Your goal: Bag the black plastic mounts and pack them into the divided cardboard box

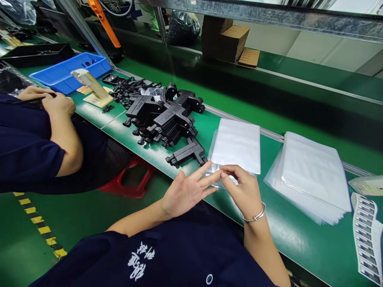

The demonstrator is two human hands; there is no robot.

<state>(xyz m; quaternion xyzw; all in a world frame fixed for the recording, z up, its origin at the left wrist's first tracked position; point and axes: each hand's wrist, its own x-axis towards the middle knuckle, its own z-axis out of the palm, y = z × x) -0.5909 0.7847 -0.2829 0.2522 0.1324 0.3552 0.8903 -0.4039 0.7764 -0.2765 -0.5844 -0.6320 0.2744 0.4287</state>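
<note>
My left hand (191, 189) is open, palm up, its fingers spread over the bench edge. My right hand (243, 189), with a bracelet at the wrist, pinches at a fingertip of the left hand; whether anything small is between those fingers I cannot make out. Just beyond the hands lies a stack of clear plastic bags (237, 143), white-looking on top. A single black plastic bracket (187, 153) marked BOSCH rests beside the left fingertips. Behind it, several more such black brackets (170, 117) are heaped together.
To the right are a larger stack of plastic bags (314, 171) and a strip of printed labels (365, 235). At the left, a co-worker's hands (56, 101) are near a blue tray (72, 71) and a cream stand (97, 89). Small black parts (128, 87) lie behind. A red stool (131, 181) stands below.
</note>
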